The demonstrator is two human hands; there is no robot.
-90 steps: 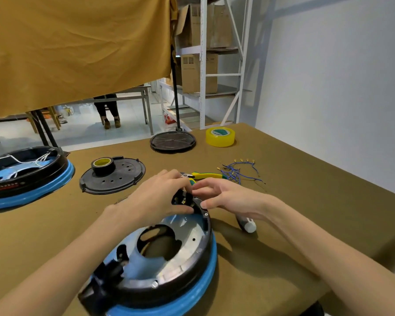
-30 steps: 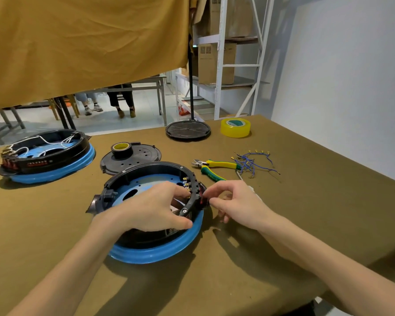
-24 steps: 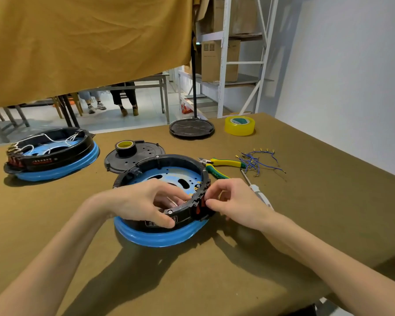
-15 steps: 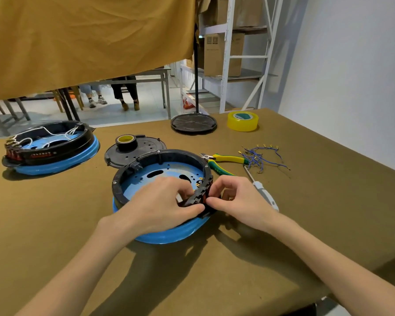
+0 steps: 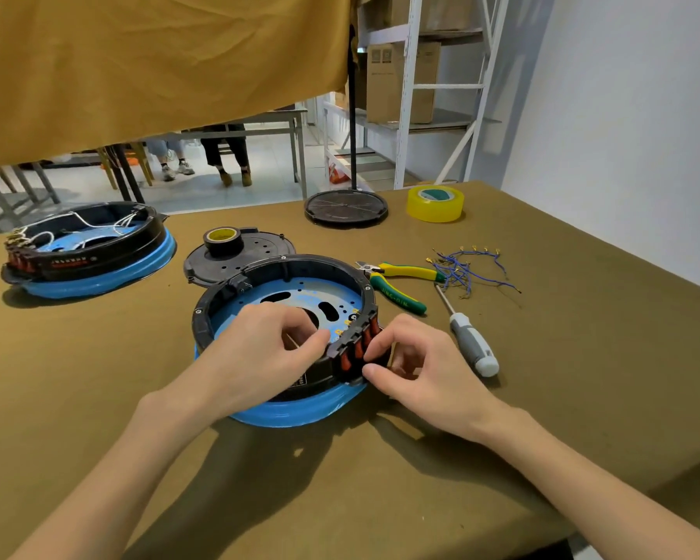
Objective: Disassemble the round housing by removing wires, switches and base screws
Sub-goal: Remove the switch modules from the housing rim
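The round black plastic housing with a blue rim [image 5: 283, 410] lies flat on the olive cloth-covered table [image 5: 582, 357], right in front of the person. The left hand [image 5: 259, 353] curls its fingers over the near wall from inside and grips it. The right hand [image 5: 417, 365] pinches, with thumb and forefinger, at the row of red rocker switches [image 5: 356, 349] set in the outer wall.

The risk is probably that a switch stays locked by its clips; if the right hand pulls hard, the clip or the thin wall may break, or the fingers may slip off the small smooth cap. If the left hand loosens, the housing may slide on the cloth toward the grey-handled screwdriver [image 5: 471, 347] and the green-and-yellow cutting pliers [image 5: 397, 282] just beside it. The bundle of cut blue wires [image 5: 465, 270] lies further back.

Compared with three seconds ago, the housing is no longer tilted up toward the camera but rests flat, with the switches turned to the right side, and the screwdriver is now fully visible.
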